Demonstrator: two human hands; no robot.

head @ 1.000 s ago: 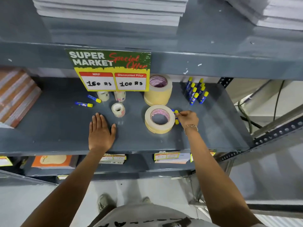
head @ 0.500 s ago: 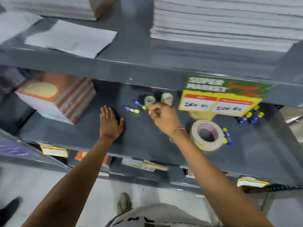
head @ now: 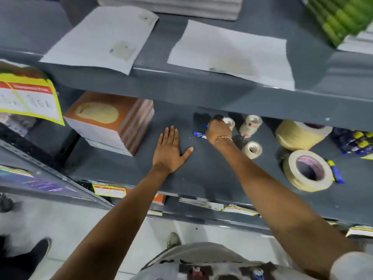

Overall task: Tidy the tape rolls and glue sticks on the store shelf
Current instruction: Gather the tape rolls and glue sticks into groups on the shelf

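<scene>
My left hand [head: 169,150] lies flat, fingers apart, on the grey shelf [head: 121,164]. My right hand [head: 219,129] is curled at the back of the shelf over two blue glue sticks; one glue stick [head: 199,134] pokes out at its left side. Just right of that hand stand three small tape rolls [head: 252,149]. Further right a wide masking tape roll [head: 307,170] lies flat, with a blue glue stick [head: 336,172] against its right side. Behind it stands a stack of wide tape rolls [head: 300,134]. A bunch of glue sticks [head: 357,143] sits at the far right.
A stack of orange notebooks [head: 113,122] stands left of my left hand. A yellow price sign [head: 28,100] hangs at the far left. The upper shelf's front edge [head: 201,87] overhangs the back of the shelf, with loose paper sheets [head: 232,51] on top.
The view swung left and up. My right hand left the wide tape roll, crossed leftward past the small rolls and closed over the two loose glue sticks. My left hand stayed flat.
</scene>
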